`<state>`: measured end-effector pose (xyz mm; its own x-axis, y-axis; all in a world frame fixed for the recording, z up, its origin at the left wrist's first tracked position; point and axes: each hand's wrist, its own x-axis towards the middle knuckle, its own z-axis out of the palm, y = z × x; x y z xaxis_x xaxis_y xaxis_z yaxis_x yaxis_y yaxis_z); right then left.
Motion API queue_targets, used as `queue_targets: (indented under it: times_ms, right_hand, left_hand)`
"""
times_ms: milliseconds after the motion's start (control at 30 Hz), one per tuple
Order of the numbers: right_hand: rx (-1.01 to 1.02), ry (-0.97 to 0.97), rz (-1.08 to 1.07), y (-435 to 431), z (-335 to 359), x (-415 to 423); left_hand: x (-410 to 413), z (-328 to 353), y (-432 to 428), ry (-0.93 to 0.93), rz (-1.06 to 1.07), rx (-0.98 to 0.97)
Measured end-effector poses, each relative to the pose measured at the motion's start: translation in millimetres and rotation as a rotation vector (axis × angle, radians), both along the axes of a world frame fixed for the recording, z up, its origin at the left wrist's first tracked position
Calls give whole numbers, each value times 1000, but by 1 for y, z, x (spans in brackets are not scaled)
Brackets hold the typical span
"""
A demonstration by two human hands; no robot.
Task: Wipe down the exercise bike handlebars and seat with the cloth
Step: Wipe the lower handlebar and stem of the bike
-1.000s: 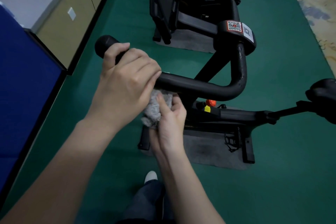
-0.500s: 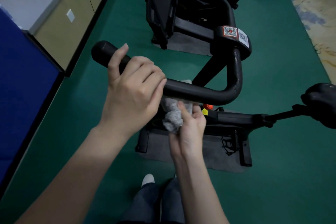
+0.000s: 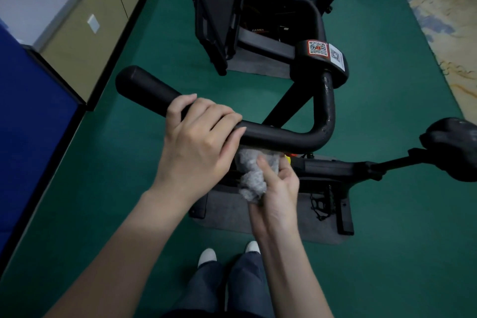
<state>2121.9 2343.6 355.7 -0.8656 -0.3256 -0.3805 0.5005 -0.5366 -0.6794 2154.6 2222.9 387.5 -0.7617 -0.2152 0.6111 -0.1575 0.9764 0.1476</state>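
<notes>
Green floor (image 3: 387, 253) all round, with loads of it bare to the near right of the handlebar (image 3: 278, 135), out to the pale rug (image 3: 444, 20) edge far right. Left of the bar it's tighter: a strip of floor, then a beige cabinet (image 3: 85, 33) with a black base edge and a blue panel (image 3: 25, 111) closing that side off. Beyond the bar a second machine (image 3: 232, 13) sits close behind. The person's left hand (image 3: 198, 144) is wrapped over the straight run of the bar, fingers curled on top, and the rounded end sticks out free past the thumb. The right hand (image 3: 278, 188) is just under the bar near the bend, fingers and thumb bunched round a grey cloth (image 3: 251, 175) whose top is up against the bar's underside. The seat (image 3: 454, 147) is off right of the bar at the frame edge, well apart from both hands. A grey mat (image 3: 232, 212) lies below the bar, with white shoes (image 3: 207, 255) just short of its near edge.
</notes>
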Motion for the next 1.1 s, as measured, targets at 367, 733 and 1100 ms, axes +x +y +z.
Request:
queue_targets:
  times_ms: [367, 733, 1100]
  right_hand:
    - [390, 106, -395, 43, -2, -13]
    - [1448, 1166, 377, 33, 72, -72]
    - [1040, 1125, 976, -35, 95, -92]
  left_hand:
    - [0, 0, -1, 17, -12, 16]
    - [3, 2, -1, 44, -34, 54]
    - [12, 8, -6, 115, -54, 122]
